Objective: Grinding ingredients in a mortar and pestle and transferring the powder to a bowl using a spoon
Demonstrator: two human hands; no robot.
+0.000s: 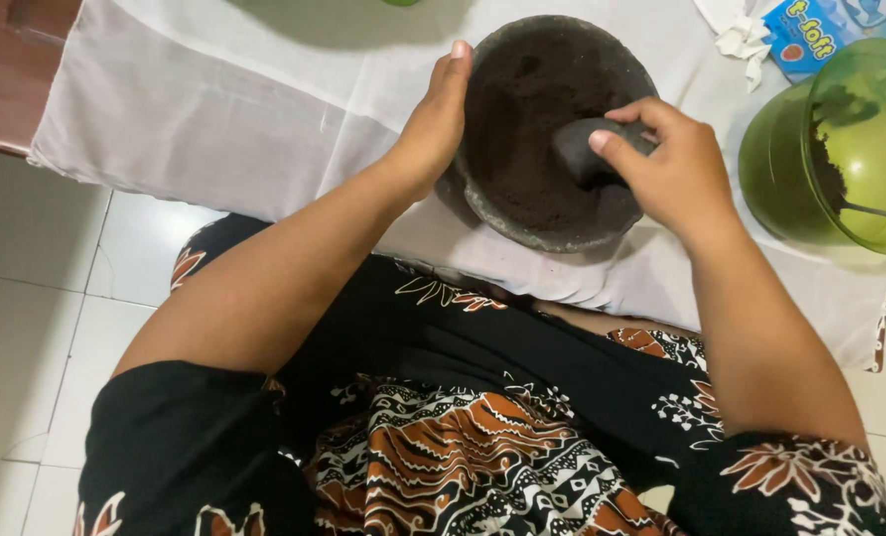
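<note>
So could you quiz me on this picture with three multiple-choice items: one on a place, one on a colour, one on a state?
1. Where does the left hand rest?
A. On the stone mortar's rim
B. On the floor
C. In the bowl

2. What colour is the plastic bowl?
A. Red
B. Green
C. White

3. What is the right hand doing?
A. Lying open and flat
B. Gripping the stone pestle
C. Holding a spoon

Answers: 1 A, its palm lies against the stone mortar at its left rim; 2 B, it is see-through green; 3 B, its fingers curl around the stone pestle in the dark powder.
</note>
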